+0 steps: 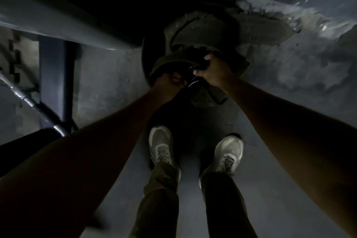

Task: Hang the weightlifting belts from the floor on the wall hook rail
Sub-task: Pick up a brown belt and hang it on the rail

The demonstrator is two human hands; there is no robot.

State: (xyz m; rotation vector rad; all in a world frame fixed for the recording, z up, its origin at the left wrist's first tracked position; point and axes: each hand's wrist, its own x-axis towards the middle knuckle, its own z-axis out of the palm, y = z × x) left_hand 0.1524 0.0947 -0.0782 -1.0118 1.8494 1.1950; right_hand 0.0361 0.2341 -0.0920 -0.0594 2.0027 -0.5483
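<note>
Both hands [170, 81] [210, 69] grip 1 dark belt [173, 60]; buckle lost in gloom.

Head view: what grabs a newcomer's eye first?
Two bare forearms reach down the middle to a dark, curved weightlifting belt at the frame's centre: the left hand grips its near edge and the right hand curls its fingers over the top. Below them, two pale grey sneakers stand out on the dim grey floor.

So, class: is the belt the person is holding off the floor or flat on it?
Off the floor: both hands grip the belt.
</note>
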